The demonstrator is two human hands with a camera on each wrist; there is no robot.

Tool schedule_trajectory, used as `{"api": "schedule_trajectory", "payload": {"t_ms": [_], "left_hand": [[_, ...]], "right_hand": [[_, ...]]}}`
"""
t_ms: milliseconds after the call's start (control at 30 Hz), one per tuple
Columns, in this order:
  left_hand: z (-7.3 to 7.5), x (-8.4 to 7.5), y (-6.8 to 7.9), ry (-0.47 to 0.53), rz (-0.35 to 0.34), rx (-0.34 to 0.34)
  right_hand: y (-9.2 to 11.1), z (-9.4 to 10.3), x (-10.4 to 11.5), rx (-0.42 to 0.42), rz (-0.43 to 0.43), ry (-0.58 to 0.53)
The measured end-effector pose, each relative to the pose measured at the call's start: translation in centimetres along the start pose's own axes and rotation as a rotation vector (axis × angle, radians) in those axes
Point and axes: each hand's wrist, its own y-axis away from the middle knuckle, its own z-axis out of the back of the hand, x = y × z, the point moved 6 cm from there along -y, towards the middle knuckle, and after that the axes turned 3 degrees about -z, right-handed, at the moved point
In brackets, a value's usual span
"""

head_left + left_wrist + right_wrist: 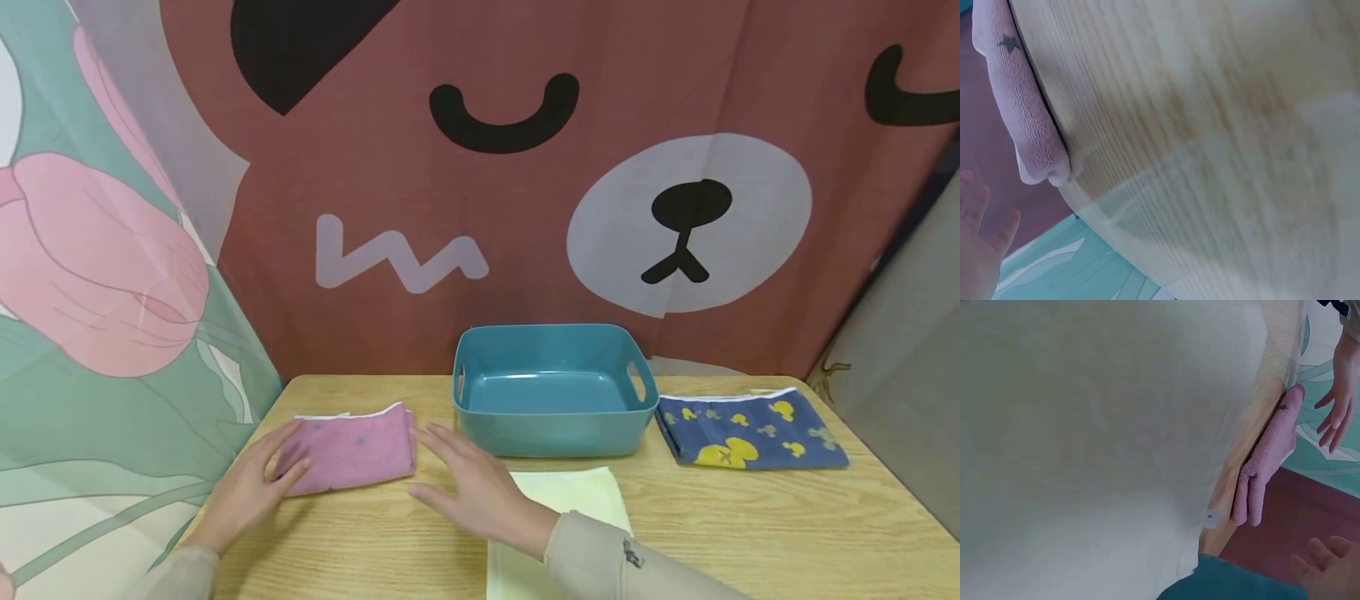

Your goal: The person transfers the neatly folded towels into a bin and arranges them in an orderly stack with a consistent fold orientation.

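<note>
A folded pink towel [352, 450] with small dark marks lies on the left of the table. At its left end is my left hand [251, 487], fingers spread and loosely bent, overlapping the edge in the head view. My right hand [480, 492] hovers off the towel's right end, palm turned toward it, holding nothing. The right wrist view shows the left hand [1341, 394] beyond the far end of the pink towel [1269, 456], apart from it. Beneath my right forearm spreads a pale yellow towel [592, 492], partly covered by the sleeve.
Behind the pale towel stands a teal basket [555, 433] with cut-out handles and nothing inside. A folded navy towel [757, 429] with yellow figures lies to its right. The wooden table [750, 525] backs onto a printed bear curtain [525, 233].
</note>
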Motion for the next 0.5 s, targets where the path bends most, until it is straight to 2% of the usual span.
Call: {"api": "schedule_trajectory", "payload": {"t_ms": [300,500], "left_hand": [[-0.3,1.6,-0.2,-0.007,0.12,0.04],[-0.3,2.3,-0.4,0.022,0.161,0.054]], "right_hand": [[-3.4,-1.6,-0.4,-0.023,-0.064,-0.011],[-4.8,-2.4,-0.6,-0.065,-0.107,-0.078]]}}
